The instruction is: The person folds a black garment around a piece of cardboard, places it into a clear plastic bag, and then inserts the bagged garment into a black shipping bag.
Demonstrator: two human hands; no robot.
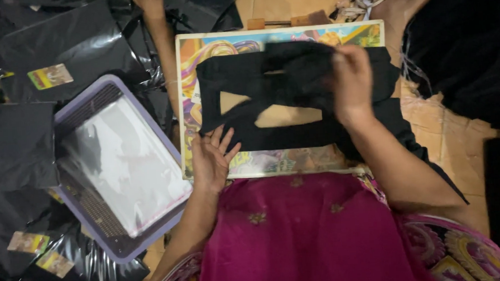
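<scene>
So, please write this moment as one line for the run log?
left hand: flat on black garment edge | right hand: pinching garment fold | garment: on colourful board | beside: purple basket with clear bags

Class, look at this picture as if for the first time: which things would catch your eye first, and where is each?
First, the black garment spread on a colourful picture board at the centre, with the left hand flat on its lower left edge and the right hand pinching a fold at its upper right. Left of the board stands a lilac basket holding clear plastic bags. The magenta clothing fills the foreground.
</scene>
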